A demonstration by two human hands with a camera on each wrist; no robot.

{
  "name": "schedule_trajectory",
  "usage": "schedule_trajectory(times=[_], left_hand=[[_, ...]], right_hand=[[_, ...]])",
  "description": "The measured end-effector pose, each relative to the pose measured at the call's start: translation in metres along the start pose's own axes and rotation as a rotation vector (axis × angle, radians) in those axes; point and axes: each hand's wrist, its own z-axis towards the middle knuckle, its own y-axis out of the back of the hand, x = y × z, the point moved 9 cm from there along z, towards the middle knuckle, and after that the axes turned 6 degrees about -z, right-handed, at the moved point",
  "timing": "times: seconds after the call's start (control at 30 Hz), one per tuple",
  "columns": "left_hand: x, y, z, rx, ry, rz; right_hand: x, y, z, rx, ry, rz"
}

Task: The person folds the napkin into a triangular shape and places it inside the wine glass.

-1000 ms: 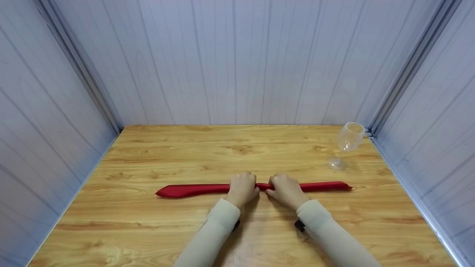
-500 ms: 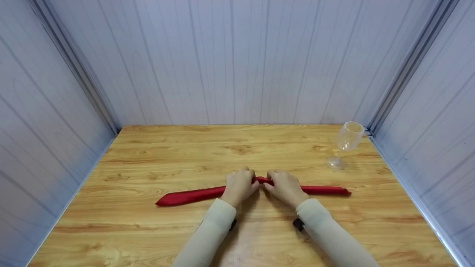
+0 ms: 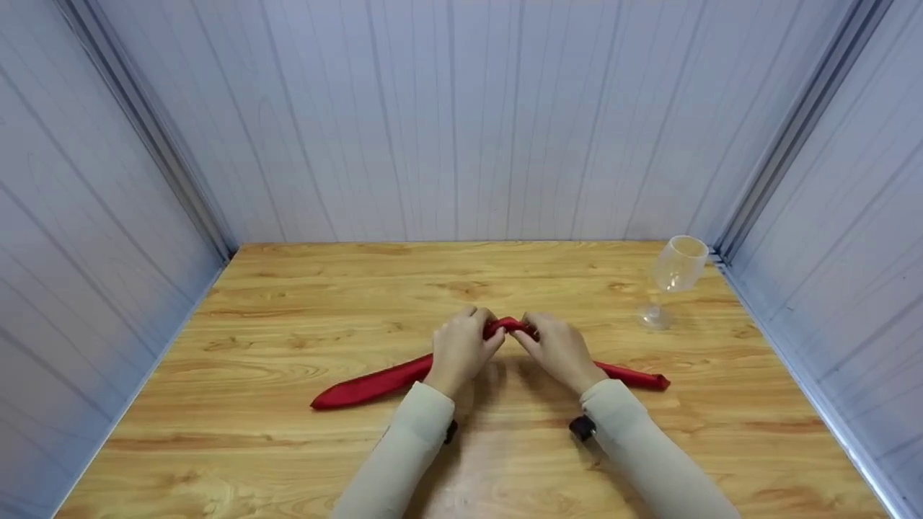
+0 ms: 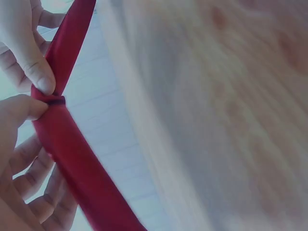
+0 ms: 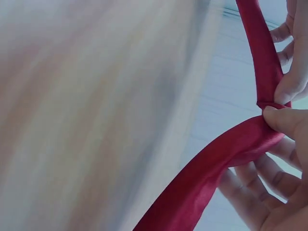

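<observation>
A shiny red cloth, folded into a long narrow strip, is raised at its middle above the table. My left hand pinches it just left of centre between thumb and fingers. Close beside it, my right hand pinches the strip on the other side. Between the two thumbs, a tight fold or knot in the red cloth shows in the left wrist view. Both ends of the strip slope outward to the tabletop; the pointed left one is wider. Part of the cloth is hidden behind each hand.
A clear stemmed wine glass stands upright at the back right of the wooden table. Pale panelled walls enclose the table at the back and both sides.
Both hands have lifted and moved away from me, raising the cloth's middle. Its two ends have swung nearer and drawn slightly inward. The wine glass has not moved.
</observation>
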Motion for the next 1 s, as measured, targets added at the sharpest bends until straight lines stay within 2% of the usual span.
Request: schedule_trajectory(times=[0.17,0.27,0.43,0.6,0.73,0.87,1.0], left_hand=[[0.001,0.007,0.002,0.007,0.005,-0.145],[0.003,0.01,0.003,0.013,0.016,-0.196],[0.005,0.015,0.006,0.045,0.047,-0.229],[0.003,0.021,0.008,0.072,0.059,-0.217],[-0.001,0.026,0.009,0.016,0.024,-0.21],[-0.004,0.034,0.01,-0.088,-0.006,-0.246],[-0.005,0.04,0.011,-0.175,-0.001,-0.299]], right_hand=[[-0.001,0.01,0.002,-0.063,0.016,0.024],[0.0,0.015,0.002,-0.1,0.028,0.041],[0.003,0.023,0.004,-0.154,0.057,0.069],[0.004,0.028,0.005,-0.169,0.054,0.081],[0.004,0.03,0.006,-0.172,0.044,0.089],[0.006,0.035,0.008,-0.198,0.039,0.112],[0.009,0.042,0.011,-0.231,0.031,0.132]])
